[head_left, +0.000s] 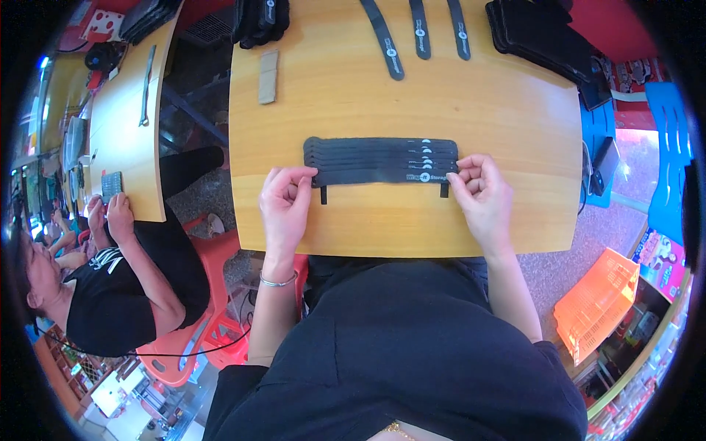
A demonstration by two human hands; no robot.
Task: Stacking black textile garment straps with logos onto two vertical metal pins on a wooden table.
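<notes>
Several black straps [381, 152] lie on the wooden table [279, 147], overlapping in neat parallel rows with pale printing near their right ends. The nearest black strap [360, 176] is held at both ends. My left hand [285, 204] pinches its left end between thumb and fingers. At its right end, my right hand [482, 200] pinches the corner with thumb and forefinger. Two short black tabs [323, 195] stick out below the strap's near edge, one close to each hand; what they belong to is hidden.
Three loose black straps [421, 33] lie at the far side, with stacks of black straps [540, 37] beyond. A folded beige strip [268, 77] is at the far left. Right of the table are an orange basket [597, 305] and blue chair [668, 162]. Another person [132, 287] works at left.
</notes>
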